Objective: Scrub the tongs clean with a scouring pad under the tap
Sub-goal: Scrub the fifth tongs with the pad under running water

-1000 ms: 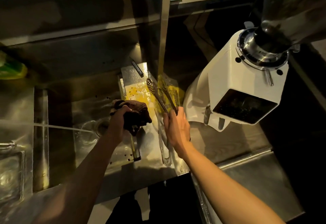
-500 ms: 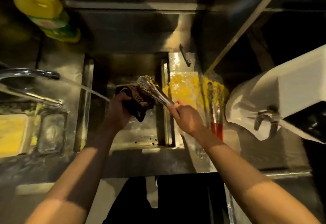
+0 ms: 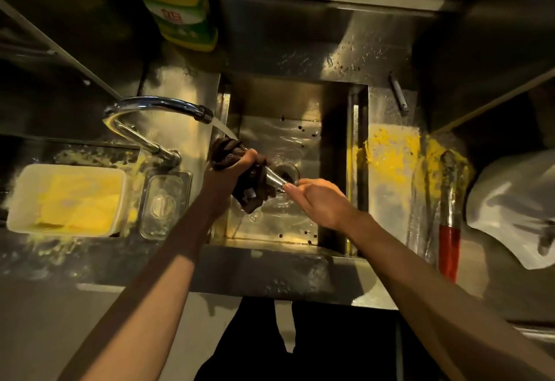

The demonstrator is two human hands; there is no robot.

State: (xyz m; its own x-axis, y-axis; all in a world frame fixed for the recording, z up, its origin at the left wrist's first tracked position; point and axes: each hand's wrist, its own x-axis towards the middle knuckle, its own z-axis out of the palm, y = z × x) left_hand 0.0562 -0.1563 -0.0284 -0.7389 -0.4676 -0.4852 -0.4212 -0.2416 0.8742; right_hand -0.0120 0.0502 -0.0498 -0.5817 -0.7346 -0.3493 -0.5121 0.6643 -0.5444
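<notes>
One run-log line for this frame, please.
phase: scrubbing | left hand: grips scouring pad around tongs | right hand: holds tongs | tap: running

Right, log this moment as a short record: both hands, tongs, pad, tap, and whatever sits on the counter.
left hand: grips the scouring pad around the tongs
right hand: pinches the tongs' exposed end
tap: running, stream hitting the scouring pad
sink: both hands held over it
right counter: red-handled tongs amid yellow residue
left counter: white tub with yellow contents
back ledge: yellow soap bottle
</notes>
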